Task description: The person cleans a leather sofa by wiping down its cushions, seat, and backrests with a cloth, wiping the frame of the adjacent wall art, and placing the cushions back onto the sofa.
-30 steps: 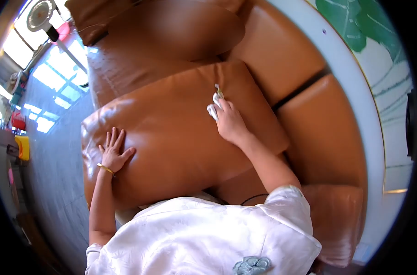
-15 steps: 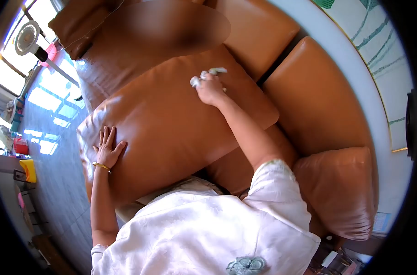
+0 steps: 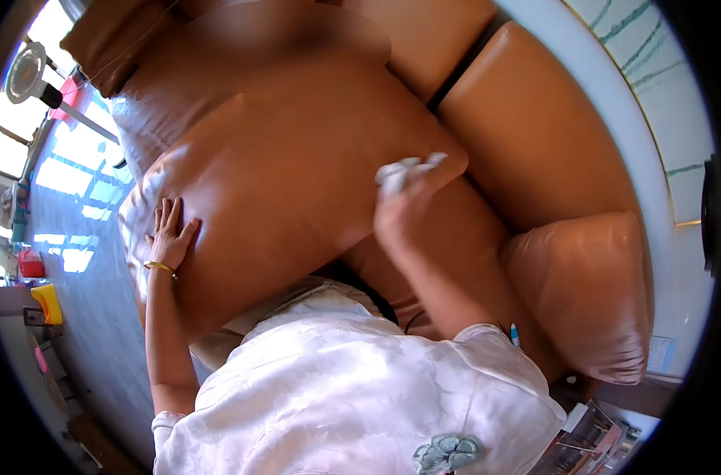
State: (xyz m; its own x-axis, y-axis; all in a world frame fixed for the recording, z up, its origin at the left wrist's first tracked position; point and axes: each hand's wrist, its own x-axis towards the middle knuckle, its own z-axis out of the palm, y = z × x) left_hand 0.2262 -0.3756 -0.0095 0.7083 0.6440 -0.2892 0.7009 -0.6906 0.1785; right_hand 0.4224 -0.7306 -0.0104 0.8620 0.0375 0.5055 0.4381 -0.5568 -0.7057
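Note:
A large brown leather seat cushion (image 3: 281, 174) lies at an angle across the sofa in front of me. On its left part my left hand (image 3: 170, 236) rests flat, fingers spread, a gold bangle at the wrist. Near the cushion's right corner, my right hand (image 3: 401, 207) is closed on a crumpled white cloth (image 3: 409, 168). Motion blurs this hand and the cloth, which overlaps the leather close to the cushion's edge.
Brown backrests (image 3: 534, 119) curve along the right, with a loose pillow (image 3: 578, 289) below them. A blue-capped pen-like item (image 3: 515, 336) shows by my right sleeve. At the left, a white fan (image 3: 26, 73) stands over the shiny grey floor (image 3: 99, 293).
My right hand has swept with the cloth towards me and to the right, to the cushion's edge. The left hand stays flat on the leather. My view has shifted slightly.

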